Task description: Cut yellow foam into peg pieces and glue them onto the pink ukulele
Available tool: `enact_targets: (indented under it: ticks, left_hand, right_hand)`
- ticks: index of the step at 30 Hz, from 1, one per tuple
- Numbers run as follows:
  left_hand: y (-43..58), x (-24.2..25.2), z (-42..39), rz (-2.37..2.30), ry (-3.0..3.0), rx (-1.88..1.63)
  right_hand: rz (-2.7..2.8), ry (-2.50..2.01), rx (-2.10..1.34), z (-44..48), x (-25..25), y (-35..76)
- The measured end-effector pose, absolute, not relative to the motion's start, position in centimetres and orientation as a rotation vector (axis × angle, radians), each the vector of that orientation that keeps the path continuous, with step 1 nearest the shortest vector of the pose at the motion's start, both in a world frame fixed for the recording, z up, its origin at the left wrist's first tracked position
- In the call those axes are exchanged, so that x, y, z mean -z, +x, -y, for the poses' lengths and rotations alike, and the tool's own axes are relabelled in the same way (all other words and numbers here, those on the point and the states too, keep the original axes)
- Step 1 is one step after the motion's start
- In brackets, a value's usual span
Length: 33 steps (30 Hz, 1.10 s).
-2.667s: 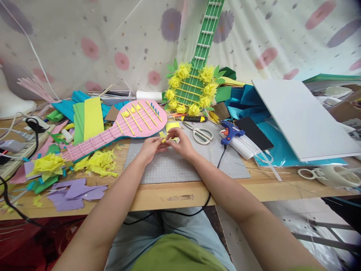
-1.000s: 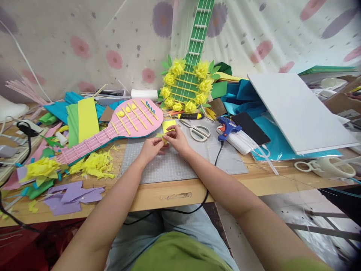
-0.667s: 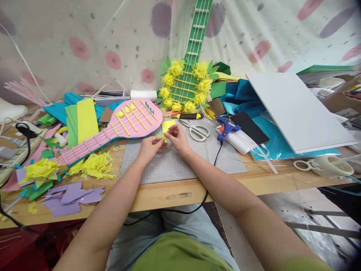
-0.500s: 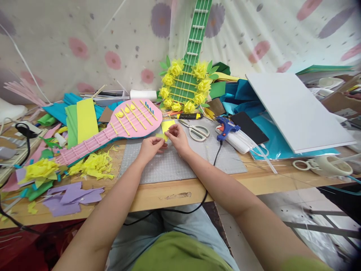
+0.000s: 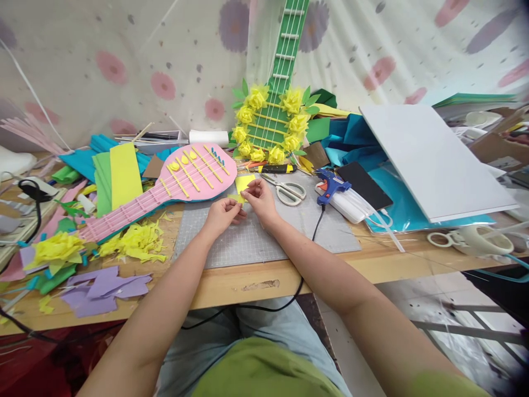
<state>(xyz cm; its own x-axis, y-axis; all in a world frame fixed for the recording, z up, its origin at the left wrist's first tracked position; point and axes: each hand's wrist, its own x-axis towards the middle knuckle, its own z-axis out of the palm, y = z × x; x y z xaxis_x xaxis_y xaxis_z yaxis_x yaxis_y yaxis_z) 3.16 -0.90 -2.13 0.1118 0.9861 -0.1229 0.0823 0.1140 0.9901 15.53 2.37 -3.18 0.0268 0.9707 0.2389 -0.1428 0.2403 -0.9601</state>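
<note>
Between my fingertips is a small piece of yellow crepe paper [image 5: 237, 198], pinched from both sides above the grey cutting mat [image 5: 231, 248]. My left hand [image 5: 223, 216] is closed on its left end, and my right hand [image 5: 262, 202] on its right end. Just behind the hands lies a yellow paper square [image 5: 245, 182] on the mat. Scissors [image 5: 288, 191] rest to the right of my right hand. A pink paper pipa [image 5: 198, 173] with yellow strips lies left of the hands.
A green instrument model with yellow paper flowers [image 5: 268, 124] stands behind the mat. To the right are a blue glue gun [image 5: 332, 186], its black cord crossing the mat, and a white board [image 5: 433, 165]. Yellow scraps [image 5: 138, 242] and purple paper [image 5: 105, 292] lie at left.
Both hands keep their pinch on the yellow crepe paper, with barely any finger movement. The whole view has shifted slightly.
</note>
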Motion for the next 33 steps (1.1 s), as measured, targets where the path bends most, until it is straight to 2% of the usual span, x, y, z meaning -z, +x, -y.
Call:
enact_targets:
  ticks: [9, 17, 23, 26, 30, 33]
  left_hand:
    - [3.2, 2.6, 0.7, -1.258, 1.189, -1.061]
    - [2.6, 3.5, 0.4, -1.306, 1.324, -1.111]
    - [1.8, 3.2, 0.3, -1.36, 1.382, -1.241]
    - [1.5, 3.1, 0.4, -1.358, 1.384, -1.253]
    - [1.6, 3.1, 0.4, -1.365, 1.397, -1.237]
    - [1.7, 3.1, 0.3, -1.371, 1.374, -1.263]
  right_hand:
    - [1.17, -0.929, -1.09, -2.4, 3.2, 15.4]
    - [1.198, -1.095, -0.881, -3.4, 2.1, 17.6]
    - [1.7, -1.661, -0.265, -3.8, -0.7, 24.0]
    - [1.808, -1.929, -0.261, -3.4, -1.5, 26.7]
    - [1.944, -2.047, -0.362, -2.1, -2.6, 28.6]
    - [1.893, -2.278, -0.214, -0.9, -3.2, 30.1]
